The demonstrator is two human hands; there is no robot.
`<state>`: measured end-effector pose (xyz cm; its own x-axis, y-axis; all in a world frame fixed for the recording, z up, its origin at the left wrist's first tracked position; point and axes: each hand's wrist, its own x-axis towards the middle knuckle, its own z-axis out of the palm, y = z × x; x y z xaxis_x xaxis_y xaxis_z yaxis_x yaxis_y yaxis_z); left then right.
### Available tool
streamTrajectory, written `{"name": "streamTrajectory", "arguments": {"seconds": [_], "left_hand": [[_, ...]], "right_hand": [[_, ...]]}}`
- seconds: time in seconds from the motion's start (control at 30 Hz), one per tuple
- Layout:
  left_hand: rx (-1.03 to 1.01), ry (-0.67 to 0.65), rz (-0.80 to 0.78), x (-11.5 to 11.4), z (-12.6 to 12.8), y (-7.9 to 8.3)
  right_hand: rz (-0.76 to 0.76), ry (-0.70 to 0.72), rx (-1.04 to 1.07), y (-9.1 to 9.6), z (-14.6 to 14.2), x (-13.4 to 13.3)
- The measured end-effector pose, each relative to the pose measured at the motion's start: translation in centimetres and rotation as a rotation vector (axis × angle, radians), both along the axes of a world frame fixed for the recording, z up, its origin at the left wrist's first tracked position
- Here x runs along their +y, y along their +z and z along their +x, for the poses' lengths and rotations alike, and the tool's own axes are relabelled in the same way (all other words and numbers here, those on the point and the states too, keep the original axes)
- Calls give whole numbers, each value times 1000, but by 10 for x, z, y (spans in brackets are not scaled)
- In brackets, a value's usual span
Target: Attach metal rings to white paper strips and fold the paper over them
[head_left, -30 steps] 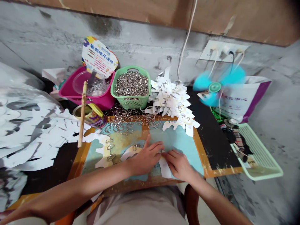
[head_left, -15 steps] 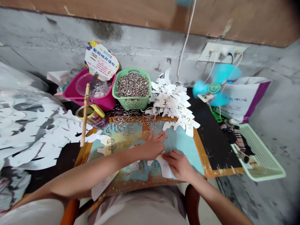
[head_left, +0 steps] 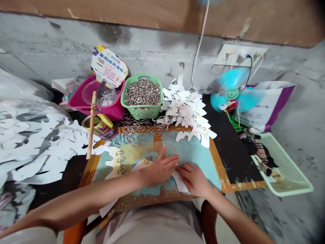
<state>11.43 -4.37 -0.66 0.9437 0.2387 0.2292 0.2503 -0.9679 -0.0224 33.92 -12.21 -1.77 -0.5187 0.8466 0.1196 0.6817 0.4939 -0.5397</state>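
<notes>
My left hand (head_left: 162, 170) is low over the blue-topped work surface, fingers stretched forward and thumb raised, its fingertips close to my right hand. My right hand (head_left: 193, 178) has its fingers closed at the top edge of a white cut-out sheet (head_left: 180, 184), partly hidden beneath both hands. Under my left forearm lies another white cut-out (head_left: 139, 165) with a metal ring (head_left: 146, 160) on it. Further left, a white cut-out (head_left: 111, 173) carries several rings. Loose metal rings (head_left: 137, 132) are strewn ahead of my hands.
Behind stand a green basket of rings (head_left: 142, 113), a pink basin (head_left: 101, 109) and a tin (head_left: 105, 130) with a stick (head_left: 90, 135) across it. White cut-outs pile up right (head_left: 186, 108) and left (head_left: 43, 145). A spinning blue fan (head_left: 232, 94) is near a pale green basket (head_left: 297, 169).
My left hand has shifted slightly left and toward me, uncovering more of the cut-out with the ring. My right hand stays nearly in place at the white sheet.
</notes>
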Motion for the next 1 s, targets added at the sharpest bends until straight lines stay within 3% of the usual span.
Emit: {"name": "streamTrajectory", "arguments": {"seconds": [0.1, 0.2, 0.3, 0.5, 0.8, 1.0], "left_hand": [[-75, 89, -184, 4, -11, 7], [-128, 25, -265, 15, -13, 8], [-132, -94, -251, 25, -5, 4], [-32, -107, -189, 25, 5, 5], [-32, 127, -215, -5, -3, -6], [32, 109, -238, -3, -1, 12]], "right_hand": [[15, 20, 16, -2, 2, -1], [19, 15, 13, -3, 2, 0], [19, 22, 7, -2, 1, 0], [-17, -9, -1, 4, -1, 0], [-32, -59, 6, 1, -3, 2], [-38, -128, -13, 2, -6, 11]]}}
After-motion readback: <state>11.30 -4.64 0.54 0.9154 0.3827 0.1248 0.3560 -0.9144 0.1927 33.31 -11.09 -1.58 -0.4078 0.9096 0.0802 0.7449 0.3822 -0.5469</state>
